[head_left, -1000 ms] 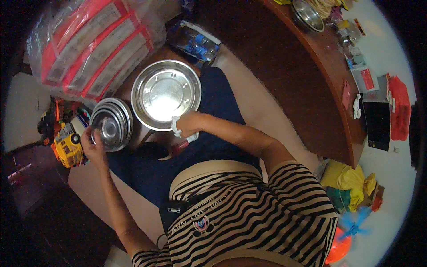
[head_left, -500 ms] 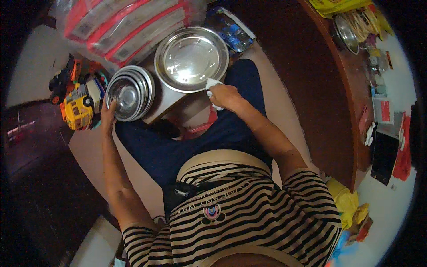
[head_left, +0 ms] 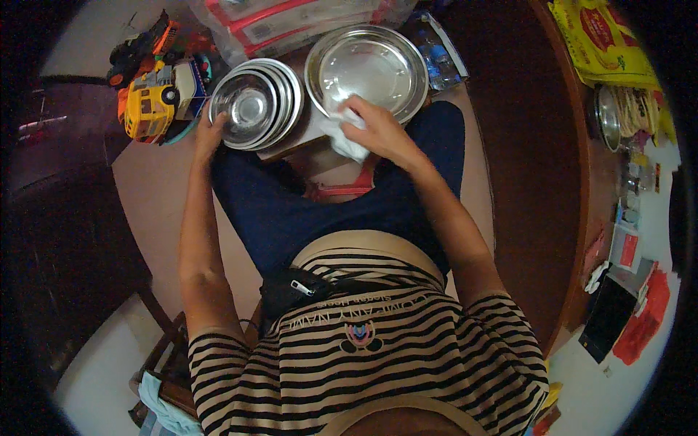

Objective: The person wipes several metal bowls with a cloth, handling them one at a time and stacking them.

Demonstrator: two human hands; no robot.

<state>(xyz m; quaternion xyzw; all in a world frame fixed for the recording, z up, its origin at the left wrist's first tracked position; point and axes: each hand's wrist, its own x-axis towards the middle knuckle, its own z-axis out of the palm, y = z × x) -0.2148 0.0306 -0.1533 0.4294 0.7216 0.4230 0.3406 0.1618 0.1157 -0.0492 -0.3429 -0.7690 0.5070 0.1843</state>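
My left hand (head_left: pixel 211 131) grips the left rim of a stack of nested steel bowls (head_left: pixel 253 107). The bowls tilt so that their insides show, and their right side lies near a large round steel plate (head_left: pixel 366 69). A crumpled white cloth (head_left: pixel 347 141) is bunched in my right hand (head_left: pixel 374 129), at the plate's near edge. Both the stack and the plate are over a small low table (head_left: pixel 303 135) in front of my knees. My left fingertips curl over the rim; the rest of that hand's grip is partly hidden.
Beyond the bowls is a plastic-wrapped bundle with red bands (head_left: pixel 283 25). A yellow toy bus (head_left: pixel 149 112) is at the left. A blue packet (head_left: pixel 439 62) lies right of the plate. Along the right runs a brown wooden ledge (head_left: pixel 571 182) with a steel bowl (head_left: pixel 608 120).
The view has shifted, so the bowls and plate appear farther right and higher. My right hand with the cloth has moved left along the plate's near edge. My left hand stays on the bowls.
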